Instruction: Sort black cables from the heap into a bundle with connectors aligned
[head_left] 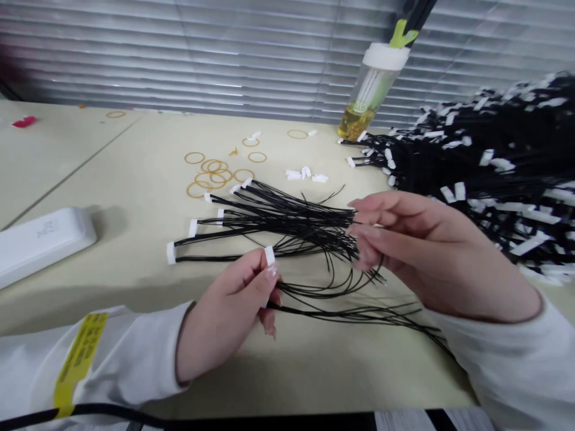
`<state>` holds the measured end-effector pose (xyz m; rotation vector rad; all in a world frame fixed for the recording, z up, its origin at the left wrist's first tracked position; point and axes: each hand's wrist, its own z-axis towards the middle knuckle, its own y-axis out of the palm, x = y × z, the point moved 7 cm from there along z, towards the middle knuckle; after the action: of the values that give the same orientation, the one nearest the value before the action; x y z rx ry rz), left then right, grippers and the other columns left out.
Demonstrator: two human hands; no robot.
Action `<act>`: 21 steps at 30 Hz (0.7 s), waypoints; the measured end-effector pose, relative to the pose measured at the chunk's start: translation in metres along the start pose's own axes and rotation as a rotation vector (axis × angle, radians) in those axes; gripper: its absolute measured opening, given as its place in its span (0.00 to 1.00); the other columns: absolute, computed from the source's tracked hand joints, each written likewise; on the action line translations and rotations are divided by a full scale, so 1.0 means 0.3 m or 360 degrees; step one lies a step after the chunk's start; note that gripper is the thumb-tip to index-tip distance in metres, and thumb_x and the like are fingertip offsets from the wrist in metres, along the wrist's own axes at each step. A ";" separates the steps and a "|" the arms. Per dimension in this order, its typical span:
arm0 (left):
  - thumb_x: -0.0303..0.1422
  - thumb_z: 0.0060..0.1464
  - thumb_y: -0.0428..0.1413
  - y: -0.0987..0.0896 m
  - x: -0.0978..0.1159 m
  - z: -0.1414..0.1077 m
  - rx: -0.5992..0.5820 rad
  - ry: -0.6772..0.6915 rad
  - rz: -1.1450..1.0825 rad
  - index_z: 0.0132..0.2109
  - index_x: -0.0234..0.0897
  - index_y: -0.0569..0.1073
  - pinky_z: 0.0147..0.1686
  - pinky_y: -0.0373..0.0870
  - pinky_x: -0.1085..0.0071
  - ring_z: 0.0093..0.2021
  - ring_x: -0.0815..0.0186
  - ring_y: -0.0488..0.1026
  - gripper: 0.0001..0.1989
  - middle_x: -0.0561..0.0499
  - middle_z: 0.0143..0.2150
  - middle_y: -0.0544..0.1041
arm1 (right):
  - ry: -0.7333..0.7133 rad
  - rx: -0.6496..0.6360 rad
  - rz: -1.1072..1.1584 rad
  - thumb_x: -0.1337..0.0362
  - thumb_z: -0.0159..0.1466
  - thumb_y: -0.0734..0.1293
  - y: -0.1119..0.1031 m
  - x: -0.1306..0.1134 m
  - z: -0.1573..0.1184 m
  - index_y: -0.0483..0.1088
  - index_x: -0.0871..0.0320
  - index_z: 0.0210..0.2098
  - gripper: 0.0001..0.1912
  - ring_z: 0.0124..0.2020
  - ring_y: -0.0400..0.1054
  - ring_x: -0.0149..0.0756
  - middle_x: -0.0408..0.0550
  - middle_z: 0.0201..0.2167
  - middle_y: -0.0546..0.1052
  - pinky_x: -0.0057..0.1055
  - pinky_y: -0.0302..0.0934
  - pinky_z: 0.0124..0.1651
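Between the thumb and fingers of my left hand (238, 305) is the white connector (269, 256) of a black wire harness (341, 314). Its thin wires run off to the right, some of them curving up toward my right hand (413, 251). That hand is closed in a pinch on wire from this harness, though the fingertips partly hide the strands. Just beyond both hands lies a loose bundle of similar black harnesses (278, 221), their white connectors pointing left.
Rubber bands (215, 170) and small white connectors (306, 173) lie behind the bundle. A large heap of black harnesses (494, 143) fills the right side. A clear bottle (372, 90) stands by the blinds. At left is a white case (45, 242).
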<state>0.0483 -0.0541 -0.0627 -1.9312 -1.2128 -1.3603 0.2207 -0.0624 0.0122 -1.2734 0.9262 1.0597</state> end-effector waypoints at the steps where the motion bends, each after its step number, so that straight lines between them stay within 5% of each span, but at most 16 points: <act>1: 0.35 0.53 0.46 -0.002 -0.002 0.003 0.0010 -0.0008 -0.0045 0.29 0.36 0.60 0.15 0.62 0.79 0.15 0.78 0.61 0.09 0.59 0.21 0.62 | -0.0104 0.0134 -0.0151 0.67 0.57 0.63 -0.017 -0.020 -0.007 0.65 0.56 0.41 0.11 0.29 0.67 0.27 0.44 0.33 0.70 0.26 0.62 0.32; 4: 0.35 0.53 0.47 -0.002 -0.008 0.010 0.0007 -0.0016 -0.0168 0.29 0.36 0.60 0.16 0.63 0.80 0.16 0.78 0.62 0.08 0.59 0.22 0.63 | -0.0514 0.0329 -0.0787 0.69 0.56 0.65 0.002 -0.102 -0.038 0.68 0.58 0.33 0.04 0.33 0.65 0.28 0.45 0.31 0.72 0.26 0.59 0.37; 8: 0.35 0.53 0.47 -0.002 0.000 0.011 0.0014 0.0033 -0.0160 0.29 0.35 0.60 0.17 0.64 0.80 0.16 0.78 0.63 0.09 0.59 0.22 0.63 | -0.0610 -0.0356 -0.1294 0.64 0.59 0.60 0.171 -0.071 -0.059 0.67 0.58 0.22 0.10 0.21 0.58 0.26 0.41 0.17 0.67 0.27 0.49 0.26; 10: 0.36 0.53 0.47 -0.004 0.008 0.007 0.0031 0.0053 -0.0096 0.29 0.35 0.60 0.16 0.63 0.80 0.16 0.78 0.63 0.09 0.59 0.22 0.63 | -0.0563 -0.0470 -0.1513 0.62 0.60 0.57 0.214 -0.033 -0.063 0.67 0.57 0.22 0.14 0.22 0.58 0.28 0.42 0.18 0.67 0.28 0.46 0.26; 17: 0.35 0.53 0.48 -0.005 0.015 0.003 0.0033 0.0063 -0.0081 0.28 0.36 0.60 0.16 0.61 0.80 0.16 0.78 0.63 0.09 0.59 0.22 0.64 | -0.0644 -0.0343 -0.1855 0.67 0.57 0.59 0.235 -0.012 -0.060 0.66 0.56 0.21 0.10 0.20 0.55 0.29 0.42 0.17 0.66 0.30 0.40 0.25; 21: 0.35 0.52 0.48 -0.018 0.003 0.008 0.0115 0.0042 -0.0174 0.28 0.35 0.60 0.15 0.62 0.80 0.15 0.78 0.62 0.08 0.59 0.22 0.64 | -0.0554 0.0241 -0.2197 0.64 0.55 0.61 0.082 -0.052 -0.047 0.65 0.57 0.20 0.09 0.16 0.49 0.27 0.43 0.12 0.62 0.29 0.37 0.23</act>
<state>0.0449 -0.0490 -0.0634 -1.8154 -1.3532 -1.3724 0.1933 -0.0781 0.0190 -1.1672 -0.2274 0.0708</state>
